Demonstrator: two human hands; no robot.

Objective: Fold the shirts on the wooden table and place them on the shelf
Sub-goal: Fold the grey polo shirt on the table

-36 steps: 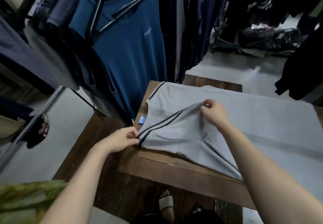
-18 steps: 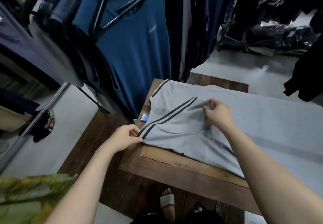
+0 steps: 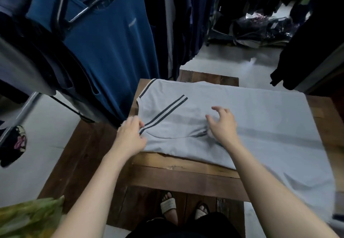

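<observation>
Head cam looks down on a grey shirt (image 3: 251, 118) spread flat across the wooden table (image 3: 186, 174). It covers most of the top, and its hem end droops over the table's near right edge. At the table's left end, a shoulder flap with two dark stripes (image 3: 163, 114) is already turned in over the chest.

The left hand (image 3: 130, 137) is at that left end, fingers (image 3: 139, 124) pinching the shirt's edge right where the stripes finish. It's a bit blurred, but it reads as a pinch. The right hand (image 3: 223, 126) is over the middle of the table with its fingers (image 3: 217, 109) spread and loose, gripping nothing. I can't tell if the heel of the palm touches the cloth.

What could go wrong, in my opinion:
- Nothing is pinning that flap, so a tug from the left pinch could drag it back open or skew the crease.
- The part drooping off the table has some weight, so pulling leftward without smoothing could slide the whole thing or bunch it up.
- A blue tank top (image 3: 111, 51) hangs just past the table's far left corner, and a big lift could brush it.

No shelf in view, so that part is a way off.
</observation>
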